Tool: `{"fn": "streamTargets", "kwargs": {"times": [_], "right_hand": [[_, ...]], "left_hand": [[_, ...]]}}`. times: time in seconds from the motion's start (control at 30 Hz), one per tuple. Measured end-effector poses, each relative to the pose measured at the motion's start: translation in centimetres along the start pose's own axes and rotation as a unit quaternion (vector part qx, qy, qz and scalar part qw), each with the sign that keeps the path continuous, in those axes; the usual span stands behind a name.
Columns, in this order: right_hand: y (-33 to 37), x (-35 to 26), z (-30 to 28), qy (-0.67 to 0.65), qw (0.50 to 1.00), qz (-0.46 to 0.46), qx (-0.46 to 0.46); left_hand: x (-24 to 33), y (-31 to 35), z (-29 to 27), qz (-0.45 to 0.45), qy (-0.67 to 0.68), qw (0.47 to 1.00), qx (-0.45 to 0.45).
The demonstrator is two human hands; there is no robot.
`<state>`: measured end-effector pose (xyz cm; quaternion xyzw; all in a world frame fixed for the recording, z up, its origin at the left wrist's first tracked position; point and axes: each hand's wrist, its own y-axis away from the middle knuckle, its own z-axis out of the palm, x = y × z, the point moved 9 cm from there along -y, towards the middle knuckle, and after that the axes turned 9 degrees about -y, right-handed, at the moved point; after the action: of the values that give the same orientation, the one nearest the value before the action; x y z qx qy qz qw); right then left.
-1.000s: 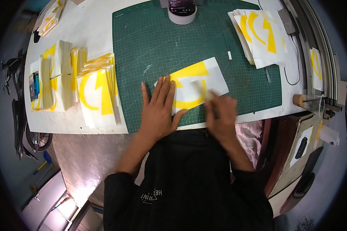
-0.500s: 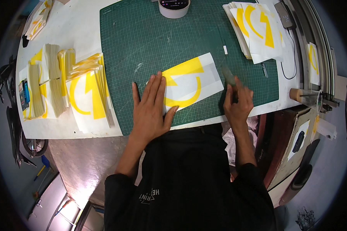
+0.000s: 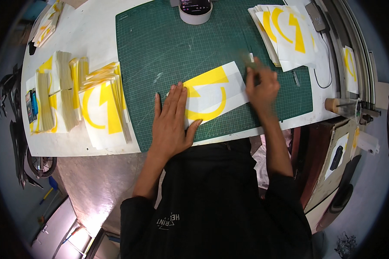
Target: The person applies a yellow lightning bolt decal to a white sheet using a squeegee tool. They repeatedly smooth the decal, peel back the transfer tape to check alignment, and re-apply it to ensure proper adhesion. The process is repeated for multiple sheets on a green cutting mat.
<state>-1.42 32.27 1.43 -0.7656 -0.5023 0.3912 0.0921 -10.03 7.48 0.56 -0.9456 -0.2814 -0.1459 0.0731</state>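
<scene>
A white paper sheet with yellow print (image 3: 212,93), folded into an oblong, lies slanted on the green cutting mat (image 3: 147,52). My left hand (image 3: 170,116) rests flat on its left end, fingers stretched out and thumb along the near edge. At the sheet's right end my right hand (image 3: 263,88) is closed, its fingers pinching a small flat tool whose outline is smeared by motion. A small white strip (image 3: 251,57) lies just beyond the right fingers.
Stacks of folded yellow-printed papers (image 3: 103,108) stand on the left of the white table (image 3: 95,26). More printed sheets (image 3: 285,36) lie at the far right. A phone in a round white holder (image 3: 195,13) stands at the back. A clear cup (image 3: 348,108) lies sideways at the right edge.
My right hand has moved away from me, up along the sheet's right end, with the flat tool. My left hand stays on the sheet.
</scene>
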Motion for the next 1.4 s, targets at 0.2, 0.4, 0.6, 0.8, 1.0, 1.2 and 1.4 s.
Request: {"fn": "streamTargets", "kwargs": {"times": [0.2, 0.4, 0.6, 0.8, 1.0, 1.2, 1.4], "right_hand": [[-0.4, -2.8, -1.6, -0.107, 0.993, 0.04, -0.01], [0.1, -5.2, 1.5, -0.151, 0.983, -0.048, -0.093], [4.0, -9.6, 3.5, -0.158, 0.966, -0.106, -0.176], [4.9, -8.4, -0.9, -0.108, 0.983, -0.081, -0.125], [8.3, -9.5, -1.7, -0.18, 0.961, -0.075, -0.198], [7.1, -6.3, -6.0, -0.148, 0.984, -0.033, -0.096], [7.7, -8.7, -6.9, -0.125, 0.966, -0.181, -0.139]], "left_hand": [[2.8, 1.5, -0.3, -0.032, -0.042, 0.998, 0.037], [-0.1, -5.7, -2.9, -0.014, 0.147, 0.985, 0.089], [-1.6, -12.4, 1.7, 0.03, 0.12, 0.989, -0.078], [-1.5, -11.8, 2.1, 0.068, 0.075, 0.993, -0.053], [-0.8, -11.4, 1.6, 0.117, 0.023, 0.993, 0.011], [-0.7, -9.3, 0.5, 0.057, -0.045, 0.997, 0.031], [3.2, -6.6, -0.2, 0.159, -0.021, 0.986, 0.036]]}}
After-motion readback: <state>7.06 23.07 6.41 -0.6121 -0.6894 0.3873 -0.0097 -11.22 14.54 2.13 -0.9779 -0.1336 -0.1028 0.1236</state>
